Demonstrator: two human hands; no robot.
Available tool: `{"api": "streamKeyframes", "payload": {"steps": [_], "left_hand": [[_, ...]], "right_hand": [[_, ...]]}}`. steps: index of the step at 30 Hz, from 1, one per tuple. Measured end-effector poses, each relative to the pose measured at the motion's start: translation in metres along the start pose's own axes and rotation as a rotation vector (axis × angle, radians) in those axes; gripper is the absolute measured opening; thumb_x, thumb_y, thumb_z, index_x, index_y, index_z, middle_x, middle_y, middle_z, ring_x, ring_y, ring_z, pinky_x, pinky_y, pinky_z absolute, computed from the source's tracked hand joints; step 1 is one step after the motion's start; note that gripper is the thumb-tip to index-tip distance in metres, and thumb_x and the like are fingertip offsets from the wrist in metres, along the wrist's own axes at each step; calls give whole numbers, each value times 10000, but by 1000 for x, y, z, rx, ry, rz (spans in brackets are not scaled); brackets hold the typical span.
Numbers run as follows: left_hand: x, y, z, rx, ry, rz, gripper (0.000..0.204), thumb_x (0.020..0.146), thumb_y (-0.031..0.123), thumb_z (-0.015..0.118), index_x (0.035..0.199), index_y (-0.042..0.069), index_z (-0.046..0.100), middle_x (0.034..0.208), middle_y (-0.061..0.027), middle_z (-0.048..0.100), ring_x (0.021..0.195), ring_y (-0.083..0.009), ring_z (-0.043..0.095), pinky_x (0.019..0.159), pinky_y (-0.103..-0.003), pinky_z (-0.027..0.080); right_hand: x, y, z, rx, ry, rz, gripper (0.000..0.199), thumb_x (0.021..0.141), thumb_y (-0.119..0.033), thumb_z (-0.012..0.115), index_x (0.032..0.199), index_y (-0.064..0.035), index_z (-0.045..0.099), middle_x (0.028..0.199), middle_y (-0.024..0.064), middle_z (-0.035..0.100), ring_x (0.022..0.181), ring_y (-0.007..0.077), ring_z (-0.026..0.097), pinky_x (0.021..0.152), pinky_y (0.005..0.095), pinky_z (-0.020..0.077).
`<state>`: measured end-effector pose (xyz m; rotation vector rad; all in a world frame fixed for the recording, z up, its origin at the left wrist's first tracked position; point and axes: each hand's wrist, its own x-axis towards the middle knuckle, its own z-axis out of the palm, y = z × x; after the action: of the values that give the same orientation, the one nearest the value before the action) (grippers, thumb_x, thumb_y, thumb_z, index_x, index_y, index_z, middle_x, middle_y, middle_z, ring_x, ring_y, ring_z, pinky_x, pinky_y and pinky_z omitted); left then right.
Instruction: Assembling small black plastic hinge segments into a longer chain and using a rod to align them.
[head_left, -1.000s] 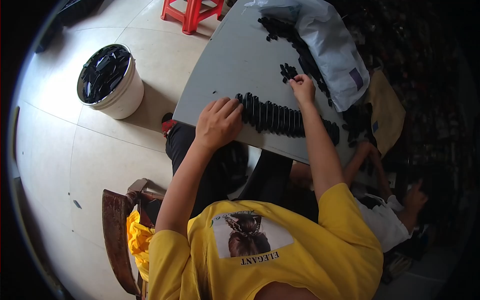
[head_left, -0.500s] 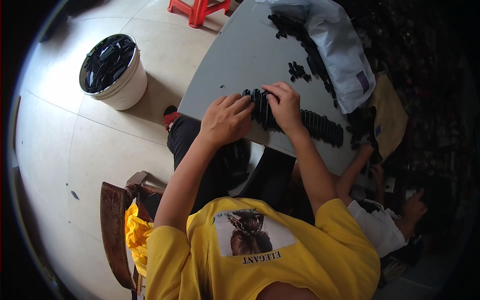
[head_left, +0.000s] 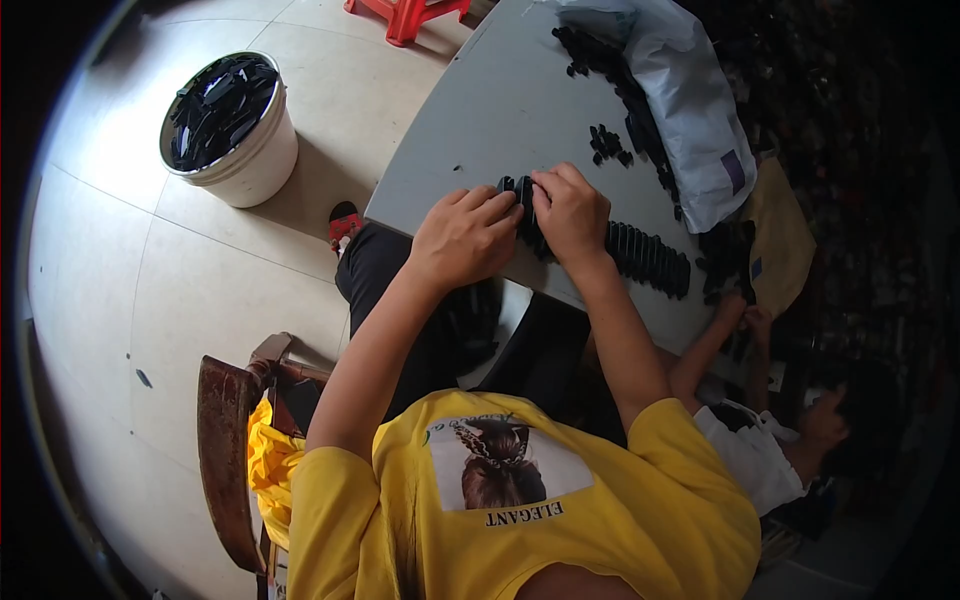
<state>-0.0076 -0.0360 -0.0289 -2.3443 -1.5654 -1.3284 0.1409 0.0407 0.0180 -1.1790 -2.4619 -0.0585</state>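
A long row of small black plastic parts (head_left: pixel 640 255) stands on edge along the near side of a grey table (head_left: pixel 500 110). My left hand (head_left: pixel 462 235) and my right hand (head_left: pixel 568 210) meet at the row's left end, fingers pinched on the black parts there. A small loose cluster of the same parts (head_left: pixel 605 142) lies farther back on the table. More black parts (head_left: pixel 600 60) spread along the edge of a white plastic bag (head_left: pixel 690 110).
A white bucket (head_left: pixel 240 165) full of black parts stands on the tiled floor at left. A red stool (head_left: pixel 405 15) is at the far top. Another person (head_left: pixel 770 450) sits at my right, a hand near the table edge. A brown envelope (head_left: pixel 780 235) lies beside the bag.
My right hand came back from the loose cluster to the row's left end. Both hands now press together on the row's end.
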Motion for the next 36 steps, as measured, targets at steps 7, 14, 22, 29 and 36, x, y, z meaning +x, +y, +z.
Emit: {"api": "streamKeyframes", "payload": {"steps": [7, 14, 22, 29, 36], "left_hand": [[1, -1, 3, -1, 53, 18, 181, 704, 142, 650, 876, 87, 644, 881, 1, 578, 783, -168, 557, 687, -294, 463], [3, 0, 3, -12, 62, 12, 165, 703, 142, 646, 860, 90, 647, 888, 2, 582, 775, -167, 565, 676, -303, 476], [4, 2, 1, -43, -30, -22, 288, 720, 123, 649, 1004, 78, 671, 1090, -50, 635, 908, -202, 616, 716, -328, 514], [-2, 0, -2, -38, 37, -41, 294, 708, 135, 655, 994, 69, 664, 1113, -62, 615, 915, -209, 614, 707, -326, 515], [2, -2, 3, -26, 159, 35, 215, 655, 113, 668, 856, 53, 624, 966, -49, 596, 814, -190, 592, 669, -297, 504]], "right_hand": [[5, -5, 1, -76, -119, -61, 44, 785, -105, 635, 767, -65, 626, 794, 84, 582, 696, 309, 628, 586, 415, 502], [9, -17, -18, -181, -352, -66, 144, 769, -96, 629, 901, -64, 677, 846, 83, 607, 742, 305, 624, 627, 400, 504], [24, 101, -8, 250, -35, 356, 197, 819, -65, 566, 930, -30, 725, 800, 91, 678, 683, 187, 632, 622, 276, 489], [35, 106, 18, -176, -64, 642, 204, 790, -263, 701, 894, -89, 728, 776, 72, 698, 748, 242, 669, 652, 376, 513], [27, 75, 1, 389, -67, 501, 105, 792, -101, 696, 875, -36, 693, 718, 42, 669, 725, 137, 653, 585, 271, 498]]}}
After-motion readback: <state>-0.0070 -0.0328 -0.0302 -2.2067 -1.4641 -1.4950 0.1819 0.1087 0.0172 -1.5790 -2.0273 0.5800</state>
